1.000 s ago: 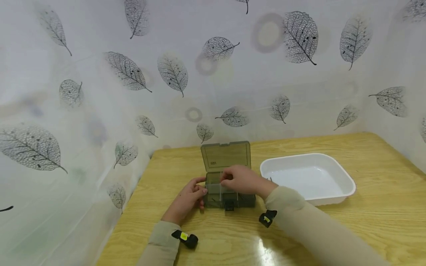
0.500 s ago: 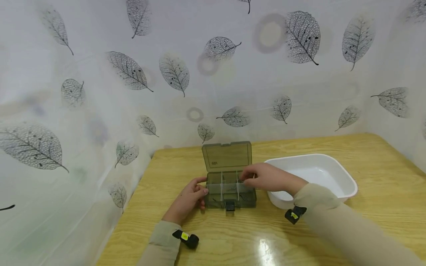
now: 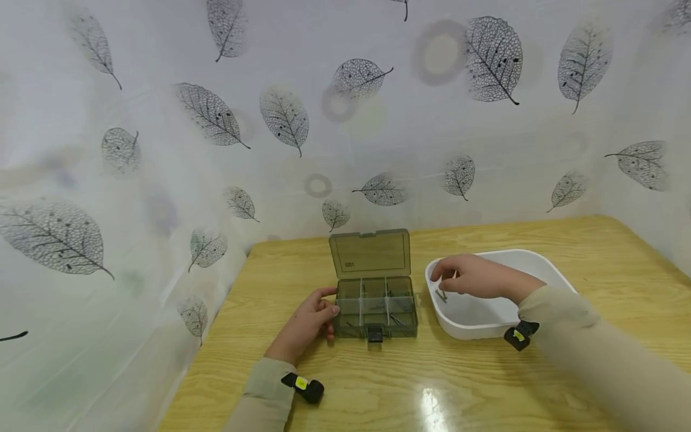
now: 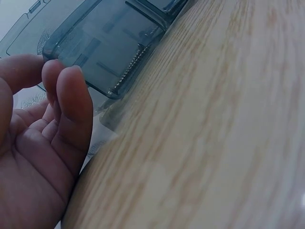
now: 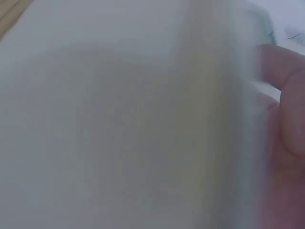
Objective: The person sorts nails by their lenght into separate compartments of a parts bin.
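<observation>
A smoky clear plastic storage box (image 3: pixel 346 306) with a raised lid (image 3: pixel 369 253) and divided compartments stands at the table's middle. My left hand (image 3: pixel 306 318) holds its left side, thumb at the near part and index finger farther back. In the left wrist view a threaded screw (image 4: pixel 127 70) shows through the box wall beside the curled fingers. More screws (image 3: pixel 398 319) lie in the right-hand compartments. My right hand (image 3: pixel 475 276) hangs over the left end of a white tray (image 3: pixel 475 311), thumb and index finger apart. Small screws (image 3: pixel 441 295) lie in the tray right below its fingertips.
The wooden table (image 3: pixel 378 384) meets a leaf-printed curtain (image 3: pixel 345 144) behind and at both sides. A black latch (image 3: pixel 375 334) sticks out from the box's front. The tray wall rises beside the right hand and fills much of the blurred right wrist view.
My right hand has moved rightward from the box's middle compartments, past its right compartment, to over the white tray. The left hand has stayed at the box's left side.
</observation>
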Tool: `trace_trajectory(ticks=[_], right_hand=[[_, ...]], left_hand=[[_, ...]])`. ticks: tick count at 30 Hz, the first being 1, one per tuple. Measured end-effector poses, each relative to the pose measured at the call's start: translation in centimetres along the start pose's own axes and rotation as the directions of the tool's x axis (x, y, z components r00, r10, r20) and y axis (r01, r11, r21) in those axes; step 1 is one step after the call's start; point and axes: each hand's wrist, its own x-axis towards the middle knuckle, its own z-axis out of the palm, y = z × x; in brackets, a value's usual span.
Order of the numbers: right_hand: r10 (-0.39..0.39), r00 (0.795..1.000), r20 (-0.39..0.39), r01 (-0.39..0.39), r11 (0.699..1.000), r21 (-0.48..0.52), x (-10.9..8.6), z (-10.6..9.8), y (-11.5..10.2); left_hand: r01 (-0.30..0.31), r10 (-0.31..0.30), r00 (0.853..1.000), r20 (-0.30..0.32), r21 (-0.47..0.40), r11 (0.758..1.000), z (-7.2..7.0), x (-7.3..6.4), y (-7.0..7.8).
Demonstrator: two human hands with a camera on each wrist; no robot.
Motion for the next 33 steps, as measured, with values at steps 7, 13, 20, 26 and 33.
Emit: trace_trajectory(ticks=[7, 13, 20, 26, 33], right_hand=[[-0.045, 0.997, 0.069, 0.047, 0.999, -0.025, 0.2, 0.2, 2.3], [0.025, 0.996, 0.084, -0.023, 0.999, -0.026, 0.8, 0.9, 3.3], [0.061, 0.997, 0.053, -0.059, 0.997, -0.041, 1.0, 1.2, 3.9], [0.066, 0.998, 0.021, -0.063, 0.993, -0.104, 1.0, 1.2, 4.2], [0.064, 0.998, 0.023, -0.060, 0.985, -0.163, 0.8, 1.3, 4.3]], left_hand=[[0.005, -0.004, 1.000, -0.006, 0.019, 1.000, 0.0, 0.0, -0.1], [0.016, -0.015, 1.000, -0.012, 0.020, 1.000, 0.2, -0.2, 0.2], [0.017, -0.017, 1.000, -0.011, 0.012, 1.000, 0.2, -0.1, 0.2], [0.015, -0.015, 1.000, -0.010, 0.009, 1.000, 0.2, 0.0, 0.1], [0.015, -0.015, 1.000, -0.011, 0.016, 1.000, 0.2, 0.0, 0.2]])
